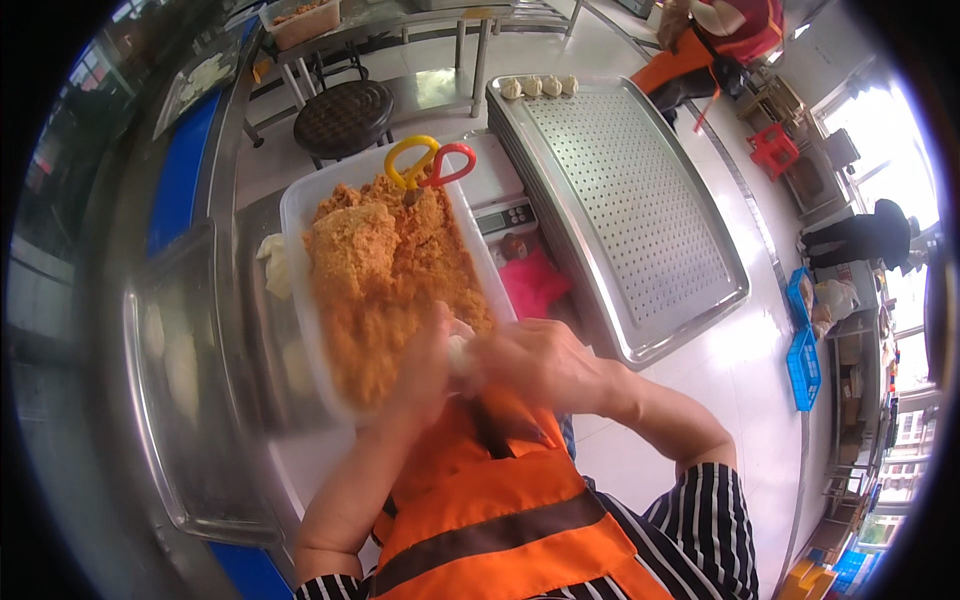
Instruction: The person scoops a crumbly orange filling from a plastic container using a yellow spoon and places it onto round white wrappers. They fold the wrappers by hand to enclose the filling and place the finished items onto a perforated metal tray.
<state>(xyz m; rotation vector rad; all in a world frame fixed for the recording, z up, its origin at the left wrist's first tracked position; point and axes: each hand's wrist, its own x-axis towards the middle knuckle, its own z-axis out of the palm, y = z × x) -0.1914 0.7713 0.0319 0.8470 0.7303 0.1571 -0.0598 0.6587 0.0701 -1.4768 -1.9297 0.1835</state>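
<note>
My left hand [427, 367] and my right hand [532, 364] meet over the near end of a translucent plastic tub [301, 300]. Both are blurred. Between them is a small piece of white dough [459, 354], pinched by the fingers of my right hand and touched by my left. The tub holds orange-brown minced filling [405, 255]. Scissors-like handles [429, 161], one yellow and one red, stick up from the filling at the far end. Several pleated buns [540, 86] sit in a row at the far edge of a perforated metal tray [622, 195], right of the tub.
A digital scale [504, 217] and a pink cloth [534, 281] lie between tub and tray stack. Pale dough [276, 266] lies left of the tub, beside a metal tray [187, 390]. A round stool [345, 116] stands beyond. A person in an orange apron [682, 67] is at the upper right.
</note>
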